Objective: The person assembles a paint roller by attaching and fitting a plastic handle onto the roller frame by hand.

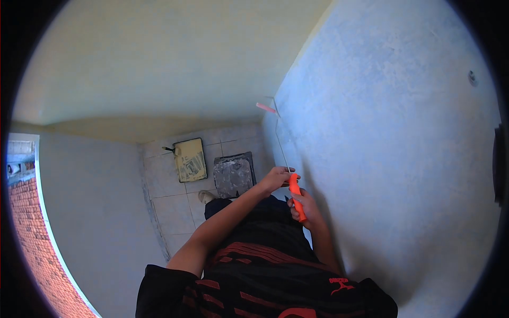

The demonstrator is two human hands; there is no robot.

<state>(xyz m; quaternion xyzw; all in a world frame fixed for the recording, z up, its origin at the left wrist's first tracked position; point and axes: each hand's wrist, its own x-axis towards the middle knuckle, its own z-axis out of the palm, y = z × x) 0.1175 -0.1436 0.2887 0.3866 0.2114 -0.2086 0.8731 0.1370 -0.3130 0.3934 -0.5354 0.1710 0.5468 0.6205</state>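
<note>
A small paint roller [297,197] with an orange handle, a long thin wire frame and a pinkish roller sleeve [266,107] points up and away from me. My right hand [308,210] is closed around the lower part of the orange handle. At the handle's top end, where the wire goes in, my left hand [278,180] has its fingers closed on the roller; its exact grip is partly hidden. The sleeve is near the corner between the yellowish wall [175,58] and the pale bluish wall [382,143]. Whether it touches either wall, I cannot tell.
On the tiled floor [172,206] lies a shallow paint tray [197,151] smeared with yellowish paint, a dark handle [168,149] sticking out at its left. A dark, paint-stained square object [233,177] stands beside it. My shoe [206,196] is close by. An opening at left shows a brick surface [34,228].
</note>
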